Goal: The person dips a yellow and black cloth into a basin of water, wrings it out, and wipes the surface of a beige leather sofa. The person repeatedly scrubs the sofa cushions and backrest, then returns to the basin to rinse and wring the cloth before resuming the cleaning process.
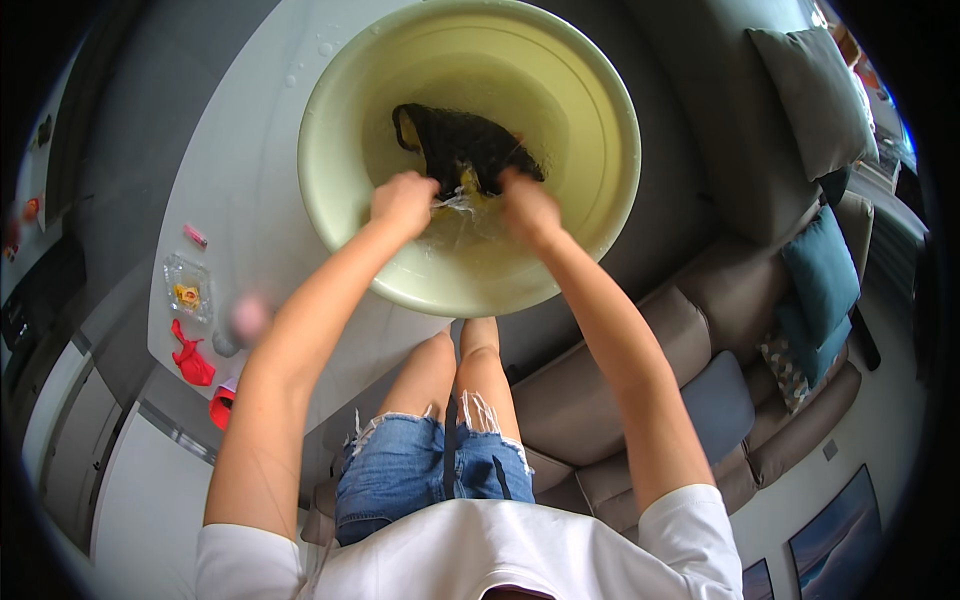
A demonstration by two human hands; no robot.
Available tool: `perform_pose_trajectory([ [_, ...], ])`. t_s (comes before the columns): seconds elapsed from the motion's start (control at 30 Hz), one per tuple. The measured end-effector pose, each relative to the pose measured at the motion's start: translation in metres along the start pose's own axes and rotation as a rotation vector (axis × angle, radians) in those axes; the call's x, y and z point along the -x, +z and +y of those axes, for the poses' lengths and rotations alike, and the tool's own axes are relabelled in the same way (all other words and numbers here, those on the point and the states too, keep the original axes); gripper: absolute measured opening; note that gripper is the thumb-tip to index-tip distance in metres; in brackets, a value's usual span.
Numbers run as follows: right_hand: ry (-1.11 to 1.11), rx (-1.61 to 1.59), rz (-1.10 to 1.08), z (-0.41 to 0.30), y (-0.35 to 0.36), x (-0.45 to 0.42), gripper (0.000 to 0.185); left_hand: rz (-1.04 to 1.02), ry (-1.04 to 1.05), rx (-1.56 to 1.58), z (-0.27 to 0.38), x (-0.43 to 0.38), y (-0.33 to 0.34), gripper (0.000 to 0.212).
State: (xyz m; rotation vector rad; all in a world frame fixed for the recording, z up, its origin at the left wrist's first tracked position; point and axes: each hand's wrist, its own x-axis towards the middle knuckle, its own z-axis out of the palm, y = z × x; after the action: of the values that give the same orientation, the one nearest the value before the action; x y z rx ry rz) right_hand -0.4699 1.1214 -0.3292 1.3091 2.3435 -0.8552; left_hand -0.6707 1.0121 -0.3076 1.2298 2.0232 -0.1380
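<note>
A large pale green plastic basin (472, 296) with water in it is before me, partly on the table. In the water lies a dark, wet piece of cloth (465, 139), perhaps a garment, with a loop like a strap at its upper left. My left hand (405, 201) is closed on the cloth's lower left edge. At the right edge, my right hand (531, 206) grips the cloth; it is blurred, and its fingertips are partly hidden. Water splashes between the two hands, and a yellowish patch shows there.
The pale table (240, 165) carries a pink stick-like item (195, 235), a clear dish (176, 270) with a yellow packet (187, 295), a red cloth item (193, 361) and a red container (220, 409) along its left edge. A brown sofa (600, 390) with cushions (821, 259) stands to the right.
</note>
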Motion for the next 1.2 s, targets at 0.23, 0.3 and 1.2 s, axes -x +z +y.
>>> perform_pose_trajectory([
  [0.23,-0.083,0.085,0.07,0.013,0.027,-0.002,0.033,0.073,0.098,-0.058,0.007,0.004,-0.005,0.021],
  [0.3,-0.016,-0.164,-0.07,0.023,0.009,-0.011,0.034,-0.062,0.057,0.013,0.007,-0.004,-0.016,0.026],
  [1.2,0.361,-0.673,0.243,-0.006,0.029,0.029,0.031,0.145,-0.117,0.698,0.034,0.087,-0.001,0.034],
])
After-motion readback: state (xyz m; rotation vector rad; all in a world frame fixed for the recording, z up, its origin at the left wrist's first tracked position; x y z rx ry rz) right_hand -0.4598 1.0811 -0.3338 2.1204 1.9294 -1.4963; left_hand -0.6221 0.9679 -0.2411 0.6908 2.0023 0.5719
